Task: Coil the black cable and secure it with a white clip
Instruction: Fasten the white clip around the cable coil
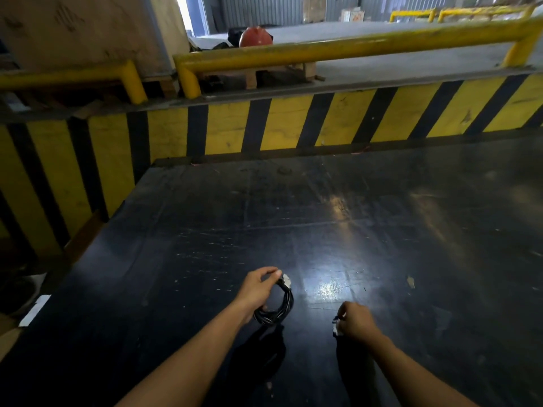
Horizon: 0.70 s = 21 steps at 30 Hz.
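Note:
The black cable (279,309) is wound into a small coil that my left hand (258,290) holds just above the dark tabletop. A white clip (286,280) sits on the top of the coil, next to my left thumb and fingertips. My right hand (354,321) is apart from the coil, low over the table to the right, with its fingers closed on a small white piece (336,330); most of that piece is hidden by the fingers.
The black glossy table (352,218) stretches far ahead and to the right. A yellow-and-black striped barrier (279,124) runs along its far and left sides, with yellow rails (338,49) and a red helmet (255,36) behind. White scrap (35,309) lies at the left.

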Available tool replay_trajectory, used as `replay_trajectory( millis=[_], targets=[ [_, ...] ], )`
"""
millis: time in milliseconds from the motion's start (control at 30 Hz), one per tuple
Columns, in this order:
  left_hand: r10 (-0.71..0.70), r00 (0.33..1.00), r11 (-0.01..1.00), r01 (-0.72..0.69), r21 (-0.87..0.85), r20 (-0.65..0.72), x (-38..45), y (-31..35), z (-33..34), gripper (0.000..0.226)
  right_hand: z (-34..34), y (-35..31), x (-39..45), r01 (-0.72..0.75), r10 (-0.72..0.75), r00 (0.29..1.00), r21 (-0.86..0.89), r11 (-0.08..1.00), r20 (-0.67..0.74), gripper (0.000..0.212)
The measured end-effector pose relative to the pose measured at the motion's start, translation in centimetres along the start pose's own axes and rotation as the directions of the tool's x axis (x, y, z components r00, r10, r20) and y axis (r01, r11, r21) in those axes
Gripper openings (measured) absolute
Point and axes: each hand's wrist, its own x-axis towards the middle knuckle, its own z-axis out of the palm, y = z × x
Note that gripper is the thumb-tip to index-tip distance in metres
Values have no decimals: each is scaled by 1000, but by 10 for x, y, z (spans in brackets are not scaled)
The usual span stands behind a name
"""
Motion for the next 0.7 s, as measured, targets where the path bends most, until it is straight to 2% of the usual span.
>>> replay_trajectory(
  millis=[67,133,233,267,333,500,700],
  targets=[
    [6,1000,1000,-6,-13,1,-1,6,-1,27,-12,-10,0,60,-59,998,51,997,-9,12],
    [34,999,999,-35,-41,-10,-2,15,-2,27,-34,-27,-1,182,-172,983,204,962,-65,12],
    [95,995,993,-95,-72,1,2,40,-7,30,-84,-61,-4,404,-341,911,335,851,-234,8],
    [121,992,990,-119,-70,19,4,50,-8,32,-101,-73,-8,462,-387,884,354,813,-264,2],
    [167,984,984,-162,-69,64,4,75,-9,33,-133,-97,-17,547,-457,836,393,739,-303,5],
    [203,960,977,-186,-107,191,3,126,-13,45,-182,-128,-31,652,-568,758,381,655,-320,6],
    [314,910,949,-292,-117,272,0,157,-19,33,-204,-141,-30,694,-621,719,278,664,-312,7]
  ],
)
